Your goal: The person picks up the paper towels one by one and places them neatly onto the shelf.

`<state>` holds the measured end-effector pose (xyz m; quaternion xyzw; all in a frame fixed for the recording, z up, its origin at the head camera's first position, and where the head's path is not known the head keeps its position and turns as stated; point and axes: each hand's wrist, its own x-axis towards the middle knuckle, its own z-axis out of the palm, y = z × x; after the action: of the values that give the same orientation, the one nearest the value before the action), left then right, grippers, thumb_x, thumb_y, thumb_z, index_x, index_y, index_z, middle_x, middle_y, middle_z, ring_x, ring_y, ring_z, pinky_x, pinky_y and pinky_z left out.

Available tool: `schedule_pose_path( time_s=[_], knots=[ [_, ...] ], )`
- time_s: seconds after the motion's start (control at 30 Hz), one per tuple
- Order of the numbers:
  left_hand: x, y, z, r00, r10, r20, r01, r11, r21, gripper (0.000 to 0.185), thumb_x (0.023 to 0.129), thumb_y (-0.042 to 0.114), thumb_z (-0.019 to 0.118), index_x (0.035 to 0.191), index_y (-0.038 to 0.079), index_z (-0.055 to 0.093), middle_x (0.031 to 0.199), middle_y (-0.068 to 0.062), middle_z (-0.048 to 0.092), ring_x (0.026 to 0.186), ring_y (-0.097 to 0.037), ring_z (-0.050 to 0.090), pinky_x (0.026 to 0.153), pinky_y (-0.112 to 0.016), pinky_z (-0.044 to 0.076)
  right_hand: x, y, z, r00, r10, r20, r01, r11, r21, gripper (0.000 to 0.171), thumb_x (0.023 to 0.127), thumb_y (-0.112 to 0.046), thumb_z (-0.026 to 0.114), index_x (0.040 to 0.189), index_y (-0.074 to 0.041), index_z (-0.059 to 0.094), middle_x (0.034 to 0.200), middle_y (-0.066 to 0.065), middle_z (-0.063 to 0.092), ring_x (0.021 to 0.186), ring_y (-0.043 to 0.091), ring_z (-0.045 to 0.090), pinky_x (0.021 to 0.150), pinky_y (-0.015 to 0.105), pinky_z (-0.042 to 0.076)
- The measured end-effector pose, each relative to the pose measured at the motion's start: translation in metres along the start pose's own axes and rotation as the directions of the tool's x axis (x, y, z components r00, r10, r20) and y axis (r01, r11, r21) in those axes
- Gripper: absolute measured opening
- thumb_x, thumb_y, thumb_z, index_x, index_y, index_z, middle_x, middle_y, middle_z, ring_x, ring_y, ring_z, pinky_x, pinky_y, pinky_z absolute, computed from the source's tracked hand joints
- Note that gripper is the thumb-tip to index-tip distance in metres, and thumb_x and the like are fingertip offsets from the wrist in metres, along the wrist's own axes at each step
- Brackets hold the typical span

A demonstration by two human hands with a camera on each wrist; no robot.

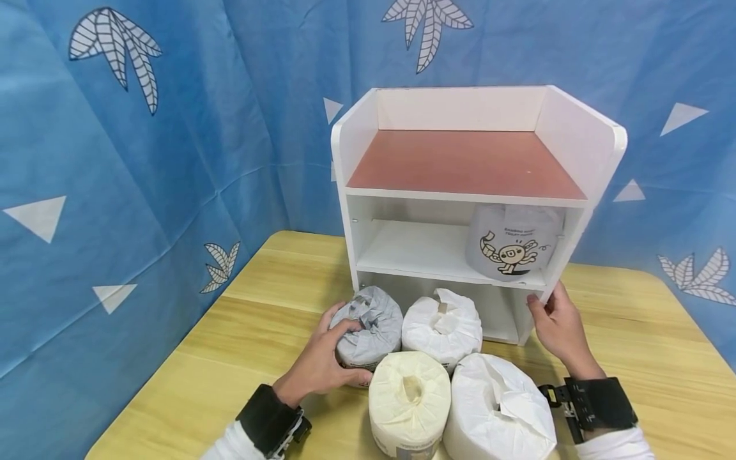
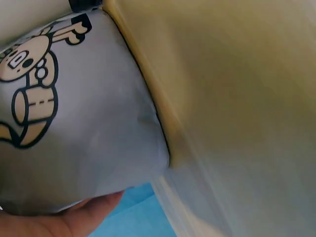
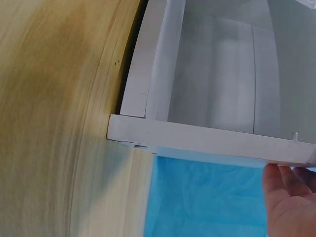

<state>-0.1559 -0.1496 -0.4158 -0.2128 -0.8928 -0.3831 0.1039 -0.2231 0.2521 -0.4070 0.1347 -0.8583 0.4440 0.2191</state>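
At lower centre, the left hand (image 1: 326,359) curves wide, gripping a grey, cylindrical paper-wrapped roll (image 1: 376,326), while the right hand (image 1: 562,331) pinches the white, red-topped shelf unit (image 1: 468,163), probably to steady it.

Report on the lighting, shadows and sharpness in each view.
Head view: bright and mostly sharp, with shade inside the white shelf's lower compartment; left wrist view: dimmer, the cartoon on the grey roll clear, the table softly blurred; right wrist view: a soft shadow on the table beside the shelf's corner.
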Motion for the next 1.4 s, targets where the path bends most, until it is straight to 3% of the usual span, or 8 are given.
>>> schedule_pose_path(
  time_s=[0.13, 0.33, 0.47, 0.63, 0.83, 1.17, 1.4],
  knots=[
    [0.001, 0.0, 0.005, 0.999, -0.004, -0.035, 0.005, 0.999, 0.039, 0.062, 0.061, 0.038, 0.091, 0.108, 0.016, 0.058, 0.147, -0.022, 0.029, 0.128, -0.041, 0.039, 0.097, -0.055, 0.04, 0.0, 0.0, 0.001, 1.0, -0.009, 0.001, 0.009, 1.0, 0.004, 0.048, 0.101, -0.006, 0.044, 0.147, -0.003, 0.033, 0.127, 0.03, 0.052, 0.104, 0.046, 0.057, 0.073, 0.005, 0.037],
    [0.003, 0.001, 0.009, 0.994, 0.039, -0.103, -0.029, 0.995, 0.098, 0.056, 0.06, 0.034, 0.09, 0.103, 0.016, 0.058, 0.139, -0.02, 0.037, 0.122, -0.036, 0.044, 0.093, -0.052, 0.044, -0.001, 0.001, 0.001, 1.0, -0.019, -0.003, 0.019, 1.0, -0.002, 0.048, 0.101, -0.006, 0.044, 0.147, -0.002, 0.032, 0.124, 0.03, 0.052, 0.101, 0.043, 0.058, 0.072, 0.005, 0.038],
    [0.004, -0.001, 0.01, 0.989, 0.078, -0.126, -0.059, 0.987, 0.147, 0.056, 0.059, 0.036, 0.09, 0.101, 0.016, 0.059, 0.134, -0.019, 0.041, 0.118, -0.034, 0.048, 0.089, -0.05, 0.048, -0.002, 0.002, 0.001, 1.0, -0.02, -0.011, 0.019, 1.0, -0.022, 0.048, 0.1, -0.004, 0.044, 0.146, -0.001, 0.032, 0.118, 0.029, 0.055, 0.092, 0.023, 0.059, 0.067, 0.011, 0.043],
    [0.006, -0.003, 0.009, 0.984, 0.103, -0.145, -0.076, 0.98, 0.183, 0.056, 0.058, 0.038, 0.09, 0.099, 0.016, 0.059, 0.132, -0.018, 0.044, 0.115, -0.033, 0.051, 0.087, -0.049, 0.05, -0.002, 0.003, 0.001, 1.0, -0.013, -0.016, 0.013, 0.999, -0.032, 0.048, 0.1, -0.004, 0.044, 0.146, -0.003, 0.032, 0.113, 0.027, 0.056, 0.084, -0.002, 0.05, 0.063, 0.017, 0.046],
    [0.006, -0.001, 0.004, 0.98, 0.109, -0.169, -0.077, 0.98, 0.185, 0.057, 0.057, 0.04, 0.09, 0.098, 0.017, 0.059, 0.132, -0.018, 0.046, 0.113, -0.035, 0.053, 0.087, -0.051, 0.049, -0.002, 0.005, 0.002, 1.0, -0.009, -0.007, 0.008, 0.999, -0.031, 0.049, 0.099, -0.005, 0.044, 0.147, -0.004, 0.032, 0.114, 0.026, 0.056, 0.084, 0.002, 0.051, 0.064, 0.02, 0.048],
    [0.007, 0.005, -0.008, 0.972, 0.12, -0.202, -0.082, 0.979, 0.188, 0.055, 0.059, 0.042, 0.09, 0.097, 0.016, 0.059, 0.129, -0.018, 0.047, 0.111, -0.035, 0.054, 0.085, -0.051, 0.049, -0.001, 0.007, 0.002, 0.999, -0.034, -0.008, 0.034, 0.998, -0.047, 0.048, 0.099, -0.005, 0.044, 0.145, -0.002, 0.031, 0.1, 0.019, 0.056, 0.075, 0.008, 0.05, 0.057, 0.025, 0.046],
    [0.007, 0.009, -0.018, 0.964, 0.14, -0.227, -0.094, 0.974, 0.205, 0.055, 0.057, 0.041, 0.09, 0.095, 0.016, 0.06, 0.127, -0.019, 0.048, 0.108, -0.034, 0.054, 0.083, -0.05, 0.05, -0.002, 0.006, 0.002, 1.0, -0.029, 0.007, 0.029, 0.998, -0.053, 0.049, 0.099, -0.005, 0.043, 0.146, -0.001, 0.03, 0.105, 0.022, 0.056, 0.081, 0.013, 0.052, 0.06, 0.027, 0.048]
  ],
)
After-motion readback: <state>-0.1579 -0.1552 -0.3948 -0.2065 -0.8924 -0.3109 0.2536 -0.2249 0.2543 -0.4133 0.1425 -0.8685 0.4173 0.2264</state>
